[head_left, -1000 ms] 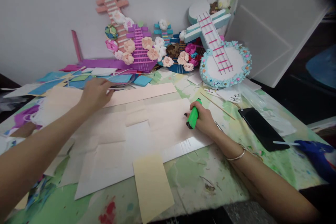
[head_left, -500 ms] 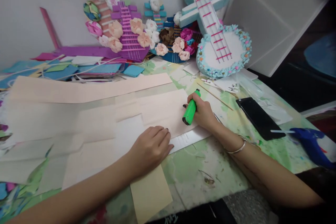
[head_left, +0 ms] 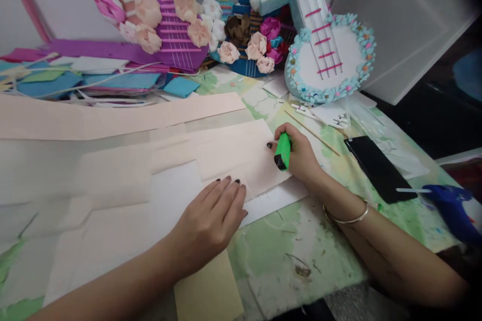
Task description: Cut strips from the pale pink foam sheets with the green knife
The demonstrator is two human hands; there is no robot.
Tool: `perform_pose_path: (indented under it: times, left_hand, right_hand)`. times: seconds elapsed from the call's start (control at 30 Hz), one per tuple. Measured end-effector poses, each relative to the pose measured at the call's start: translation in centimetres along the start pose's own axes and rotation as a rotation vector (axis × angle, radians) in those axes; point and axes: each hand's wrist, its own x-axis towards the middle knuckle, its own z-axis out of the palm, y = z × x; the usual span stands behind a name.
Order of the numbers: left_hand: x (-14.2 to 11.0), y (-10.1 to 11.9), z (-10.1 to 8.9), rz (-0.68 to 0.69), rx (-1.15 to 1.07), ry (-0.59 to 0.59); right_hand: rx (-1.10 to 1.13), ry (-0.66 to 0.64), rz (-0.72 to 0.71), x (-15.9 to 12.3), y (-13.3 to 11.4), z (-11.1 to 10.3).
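My left hand [head_left: 213, 220] lies flat with its fingers stretched out on pale pink and white paper sheets [head_left: 124, 180], pressing them to the table. My right hand [head_left: 297, 155] is closed around a bright green cutter [head_left: 282, 151], whose dark tip points down at the right edge of a pink sheet [head_left: 241, 155]. A thin bangle sits on my right wrist. A cream card [head_left: 211, 293] lies just below my left hand.
Foam guitars decorated with paper flowers [head_left: 211, 25] lean on the wall at the back, with a round white one [head_left: 331, 60] at right. A black phone [head_left: 376, 168], a blue glue gun [head_left: 452, 210], a wooden skewer [head_left: 312, 133] and white boards [head_left: 399, 25] are on the right.
My left hand came back from the far left and settled flat on the sheets near the cutter. My right hand shifted slightly on the pink sheet, and the view tilted downward.
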Motion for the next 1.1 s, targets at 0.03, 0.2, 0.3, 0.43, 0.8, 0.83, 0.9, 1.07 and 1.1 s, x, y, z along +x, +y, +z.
perform_pose_path:
  times: [0.03, 0.2, 0.3, 0.43, 0.8, 0.83, 0.9, 1.07, 1.1]
  left_hand:
    - [-0.1, 0.0, 0.1, -0.013, 0.007, -0.002]
    - [-0.4, 0.1, 0.2, -0.034, 0.025, 0.000]
    - [-0.5, -0.1, -0.1, -0.031, 0.011, -0.003]
    - [-0.6, -0.7, -0.3, 0.018, 0.003, -0.035]
    - [-1.4, -0.3, 0.3, 0.053, 0.009, -0.075]
    - [-1.6, -0.3, 0.3, 0.040, 0.006, -0.073]
    - [-1.8, -0.2, 0.3, 0.031, 0.002, -0.077]
    - [-1.9, -0.3, 0.3, 0.035, 0.002, -0.080]
    - [-1.9, -0.3, 0.3, 0.041, 0.000, -0.082]
  right_hand:
    - [0.047, 0.007, 0.015, 0.0, -0.2, 0.0]
    - [0.091, 0.033, 0.023, -0.1, -0.9, -0.1]
    - [-0.010, 0.069, -0.022, -0.3, -0.7, -0.1]
    - [-0.132, 0.005, -0.066, -0.4, -0.2, -0.2]
    - [-0.218, -0.245, -0.212, -0.2, 0.9, -0.6]
    - [-0.230, -0.256, -0.216, -0.2, 0.9, -0.6]
    - [-0.256, -0.278, -0.221, -0.2, 0.9, -0.7]
    - [-0.298, -0.323, -0.218, -0.1, 0.8, -0.8]
    - [-0.303, -0.326, -0.216, -0.1, 0.8, -0.8]
